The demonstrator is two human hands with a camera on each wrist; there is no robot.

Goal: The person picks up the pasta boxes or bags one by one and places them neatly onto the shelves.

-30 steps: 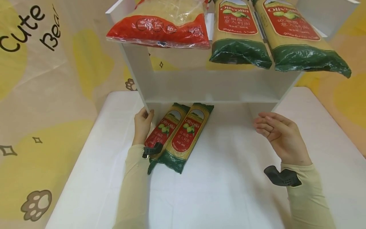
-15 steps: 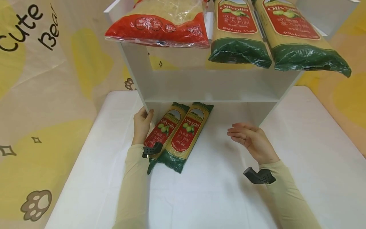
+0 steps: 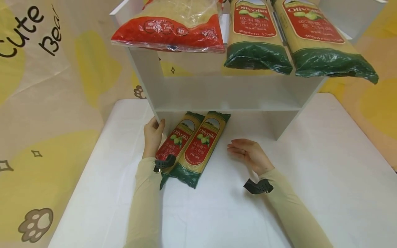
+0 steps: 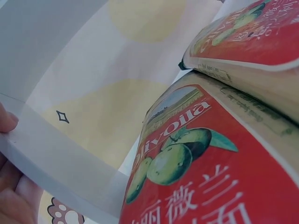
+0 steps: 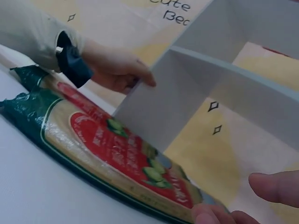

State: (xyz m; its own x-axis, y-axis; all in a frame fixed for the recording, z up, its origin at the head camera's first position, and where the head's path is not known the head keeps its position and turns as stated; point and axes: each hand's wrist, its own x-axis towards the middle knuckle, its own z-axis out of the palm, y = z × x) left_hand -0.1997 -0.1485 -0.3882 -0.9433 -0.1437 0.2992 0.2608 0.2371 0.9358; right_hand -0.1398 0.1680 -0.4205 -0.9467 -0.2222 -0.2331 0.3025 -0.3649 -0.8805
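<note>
In the head view, a white-covered table (image 3: pixel 217 213) meets a beige-and-yellow backdrop (image 3: pixel 62 106) printed with stars and paw marks. A white shelf (image 3: pixel 227 93) stands on it. The left hand (image 3: pixel 152 136) grips the front edge of the shelf's left side panel. The right hand (image 3: pixel 248 153) holds nothing, its fingers close together and gently bent, near the right spaghetti pack (image 3: pixel 201 144) but apart from it. That pack and the left spaghetti pack (image 3: pixel 176 137) lie slanted side by side on the table, partly beneath the lower board. Both are long, shiny plastic with green ends. A red bag (image 3: pixel 173 31) and two more such packs lie on top.

In the left wrist view, the thumb presses one face of the smooth, flat panel, fingers behind it.

In the right wrist view, a gap separates thumb and fingers; the packs' wrapping looks wrinkled at the green ends.
</note>
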